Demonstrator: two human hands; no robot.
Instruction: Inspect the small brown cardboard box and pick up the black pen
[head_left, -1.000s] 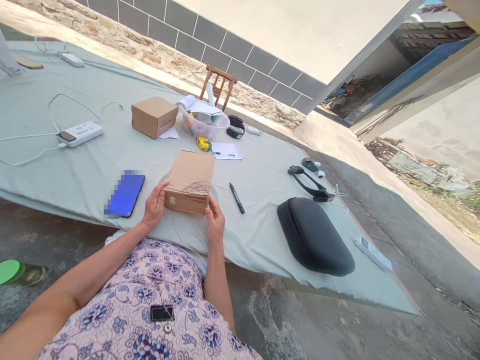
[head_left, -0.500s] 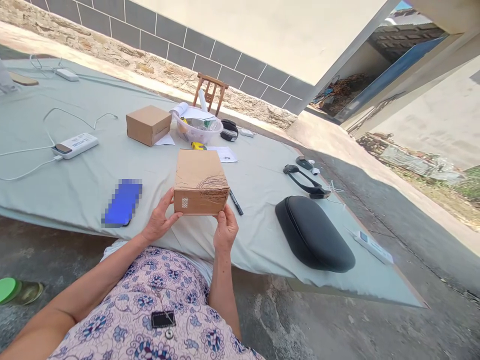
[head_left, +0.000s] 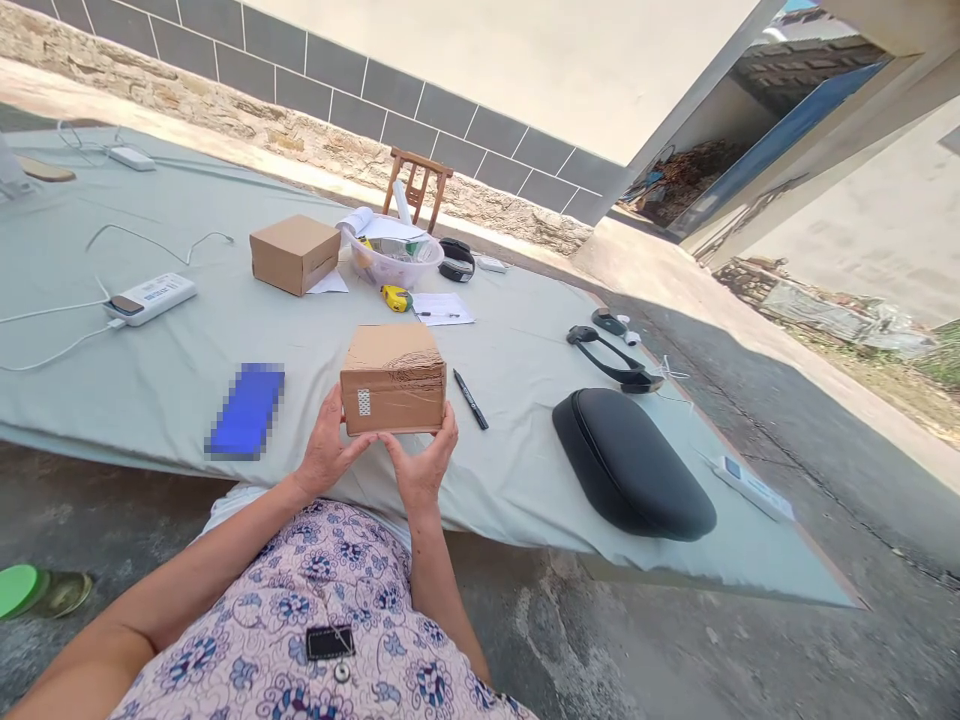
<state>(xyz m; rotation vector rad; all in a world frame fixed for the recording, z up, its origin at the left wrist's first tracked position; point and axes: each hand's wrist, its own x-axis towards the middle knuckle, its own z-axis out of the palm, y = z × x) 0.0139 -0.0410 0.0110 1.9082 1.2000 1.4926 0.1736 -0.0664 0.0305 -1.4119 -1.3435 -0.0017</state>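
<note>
Since half a second ago you've tipped the box toward you: its front face now shows more than its top, and your right hand has slid from the right corner to underneath.

Largest to smallest:

- Table [head_left: 525,480], covered in a pale green cloth, runs across the whole view; you stand at its near edge.
- Black case [head_left: 634,463] lies on the cloth, well right of your hands.
- Second cardboard box [head_left: 294,254] sits farther back on the left, closed.
- Clear bowl [head_left: 396,257] just right of it, with papers and small items inside; contents too small to tell.
- Cardboard box [head_left: 393,378], the one you hold, is lifted clear of the cloth in front of you, over the near edge of the table. White label on its front left, dark scribble on the top right.
- Left hand [head_left: 328,450] grasps the box's left lower corner, thumb up on the front face.
- Right hand [head_left: 420,462] cups the box from below, fingers curled up around its right lower edge.
- Phone [head_left: 246,411] lies flat on the cloth, just left of your left hand, not touching it.
- Power bank [head_left: 150,297] sits far left, white cables plugged in.
- Black marker [head_left: 470,398] lies on the cloth just right of the held box.
- Yellow tape measure [head_left: 395,297] sits in front of the bowl.
</note>
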